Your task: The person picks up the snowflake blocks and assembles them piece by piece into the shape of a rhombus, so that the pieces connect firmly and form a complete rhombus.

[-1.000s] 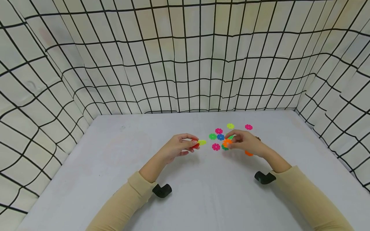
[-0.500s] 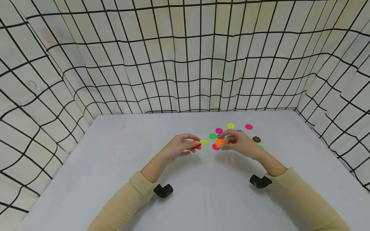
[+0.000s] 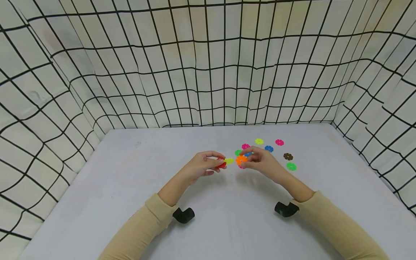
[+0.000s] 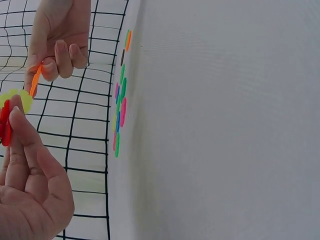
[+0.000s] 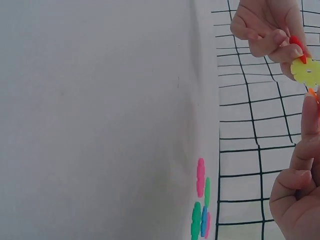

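Observation:
My left hand [image 3: 204, 164] pinches a red interlocking disc [image 4: 6, 122] between thumb and fingers. A yellow disc [image 3: 229, 161] is joined to it and points toward the right hand; in the right wrist view its notched edge [image 5: 305, 71] shows. My right hand [image 3: 260, 162] pinches an orange interlocking disc [image 3: 241, 160] by its edge. The orange disc is held close to the yellow one, with a small gap in the head view. Both hands are raised above the white table. Behind the right hand, a blue disc [image 3: 248, 154] and a pink disc are partly hidden.
Several flat, notched discs lie on the table [image 3: 130, 202] around and beyond the right hand: pink [image 3: 279, 142], yellow [image 3: 259, 141], blue [image 3: 268, 148], brown [image 3: 287, 156] and green [image 3: 291, 166]. A black grid net [image 3: 208, 68] over white walls encloses the back and sides.
My right hand has moved left with the orange disc, nearer the yellow one, uncovering the brown, blue and green discs on the right. The left hand has hardly moved.

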